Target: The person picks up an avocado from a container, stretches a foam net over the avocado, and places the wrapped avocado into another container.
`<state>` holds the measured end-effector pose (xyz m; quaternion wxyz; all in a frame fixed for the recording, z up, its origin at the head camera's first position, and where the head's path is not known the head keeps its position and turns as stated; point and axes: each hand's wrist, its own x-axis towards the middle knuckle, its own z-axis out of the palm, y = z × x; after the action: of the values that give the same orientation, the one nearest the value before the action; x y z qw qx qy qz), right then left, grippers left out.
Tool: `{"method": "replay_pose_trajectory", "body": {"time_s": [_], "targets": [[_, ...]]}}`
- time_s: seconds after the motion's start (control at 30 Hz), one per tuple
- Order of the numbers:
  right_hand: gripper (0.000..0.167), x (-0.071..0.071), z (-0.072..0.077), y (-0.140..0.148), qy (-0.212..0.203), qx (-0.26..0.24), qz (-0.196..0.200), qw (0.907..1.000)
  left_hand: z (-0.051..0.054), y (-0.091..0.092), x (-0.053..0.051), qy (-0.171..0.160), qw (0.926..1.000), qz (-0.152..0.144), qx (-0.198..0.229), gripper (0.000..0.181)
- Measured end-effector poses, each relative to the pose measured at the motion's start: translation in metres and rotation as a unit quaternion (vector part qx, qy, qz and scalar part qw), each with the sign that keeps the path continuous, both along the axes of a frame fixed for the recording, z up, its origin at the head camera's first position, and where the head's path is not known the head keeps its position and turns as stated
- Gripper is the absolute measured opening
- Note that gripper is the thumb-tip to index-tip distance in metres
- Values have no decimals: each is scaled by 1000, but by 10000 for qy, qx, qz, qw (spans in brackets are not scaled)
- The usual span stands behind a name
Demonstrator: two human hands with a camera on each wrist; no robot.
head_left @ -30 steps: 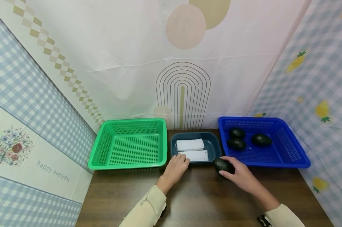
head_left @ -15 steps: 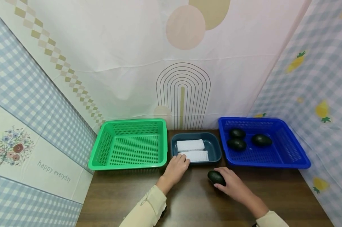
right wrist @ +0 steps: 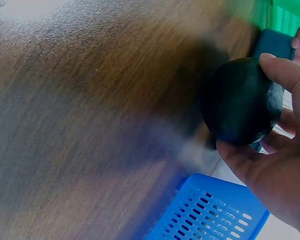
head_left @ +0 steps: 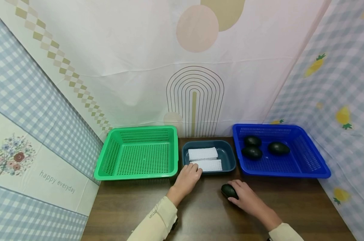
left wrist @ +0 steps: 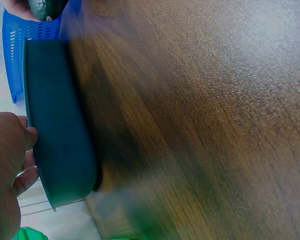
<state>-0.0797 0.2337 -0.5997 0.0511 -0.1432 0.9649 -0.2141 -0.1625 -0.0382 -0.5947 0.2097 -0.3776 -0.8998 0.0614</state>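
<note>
My right hand (head_left: 245, 199) grips a dark green avocado (head_left: 229, 191) low over the brown table, in front of the tray and blue basket. In the right wrist view, thumb and fingers curl round this avocado (right wrist: 242, 102). At the front left corner of a small dark teal tray (head_left: 228, 155), my left hand (head_left: 186, 180) rests with bent fingers by the rim. Inside lie two white foam net sleeves (head_left: 202, 153), and the left fingertips are close to the nearer sleeve (head_left: 210, 165). Whether they pinch the sleeve or rim is hidden.
The blue basket (head_left: 313, 150) on the right holds three more avocados (head_left: 279, 148). A green basket (head_left: 142, 160) stands left of the tray. Printed cloth (head_left: 133, 90) hangs behind and at both sides.
The right hand has carried the avocado from the blue basket's near left corner toward me and slightly left, low over the table. The left hand and tray have stayed put.
</note>
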Motion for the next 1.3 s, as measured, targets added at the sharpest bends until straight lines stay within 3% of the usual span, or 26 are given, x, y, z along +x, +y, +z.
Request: {"method": "replay_pose_trajectory", "body": {"time_s": [0.5,0.87,1.3], "targets": [[57,-2,0,-4,-311,4,3,9995,-1,2,1,218,9996,-101,158,6],[62,-7,0,-6,-539,-33,44,9985,-3,0,-1,127,9998,-22,130,7],[68,-9,-1,-5,-436,-71,27,9990,-4,0,-2,72,10000,-18,40,9]]}}
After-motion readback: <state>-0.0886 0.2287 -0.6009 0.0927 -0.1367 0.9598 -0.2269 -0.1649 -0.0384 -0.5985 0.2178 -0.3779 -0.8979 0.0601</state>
